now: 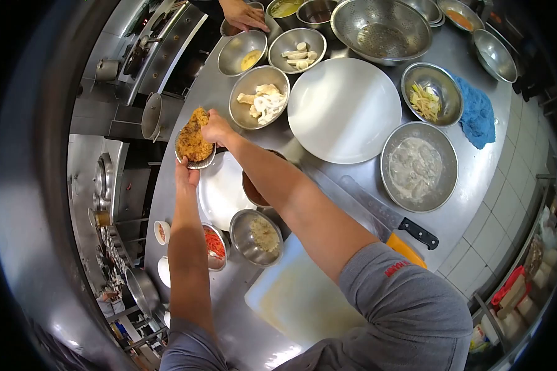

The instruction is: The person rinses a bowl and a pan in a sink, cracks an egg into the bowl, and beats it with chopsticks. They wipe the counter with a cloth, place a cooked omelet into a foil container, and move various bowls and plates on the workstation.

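Note:
Both my arms reach to the left edge of the steel table. My left hand (187,173) is closed on the lower rim of a small metal bowl (199,164). A browned, golden fried piece of food (195,135) fills that bowl and rises above its rim. My right hand (217,128) is closed at the right side of the same food, by the bowl's edge; its fingertips are partly hidden. Under my forearms lies a white plate (220,193), with a brown bowl (249,190) partly covered by my right forearm.
Near my hands stands a bowl of pale pieces (236,111). A large white plate (345,111) is at the centre. A black-handled knife (418,233) lies beside a cutting board (303,297). At the top, another person's hand (244,15) reaches over a bowl.

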The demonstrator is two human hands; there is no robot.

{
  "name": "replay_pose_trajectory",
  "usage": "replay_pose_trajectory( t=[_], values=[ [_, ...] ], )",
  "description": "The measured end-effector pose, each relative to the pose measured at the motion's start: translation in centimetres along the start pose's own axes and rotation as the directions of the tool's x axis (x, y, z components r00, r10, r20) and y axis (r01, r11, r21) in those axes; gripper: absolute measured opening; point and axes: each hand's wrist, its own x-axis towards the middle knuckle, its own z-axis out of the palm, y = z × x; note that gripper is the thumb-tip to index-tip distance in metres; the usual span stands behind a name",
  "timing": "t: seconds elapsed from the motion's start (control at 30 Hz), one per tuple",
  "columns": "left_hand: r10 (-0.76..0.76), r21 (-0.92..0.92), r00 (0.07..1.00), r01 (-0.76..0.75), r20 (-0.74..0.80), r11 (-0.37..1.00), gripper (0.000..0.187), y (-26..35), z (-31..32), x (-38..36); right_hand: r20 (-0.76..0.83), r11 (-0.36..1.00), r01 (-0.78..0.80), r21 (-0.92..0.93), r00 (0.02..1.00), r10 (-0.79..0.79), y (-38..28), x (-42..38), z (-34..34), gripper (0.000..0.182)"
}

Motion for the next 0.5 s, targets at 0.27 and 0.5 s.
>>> replay_pose_trajectory(
  t=[0.27, 0.5],
  values=[
    [0.157, -0.046, 0.979, -0.152, 0.128, 0.987, 0.041, 1.9, 1.6, -3.0, -0.025, 0.96, 0.26, 0.104, 0.966, -0.258, -1.4, -3.3, -1.6, 0.049],
    [0.277, -0.168, 0.951, -0.254, 0.133, 0.953, 0.04, 4.8, 7.5, -13.8, -0.049, 0.857, 0.49, 0.161, 0.871, -0.489, -4.9, -11.6, -6.7, 0.048]
  ],
)
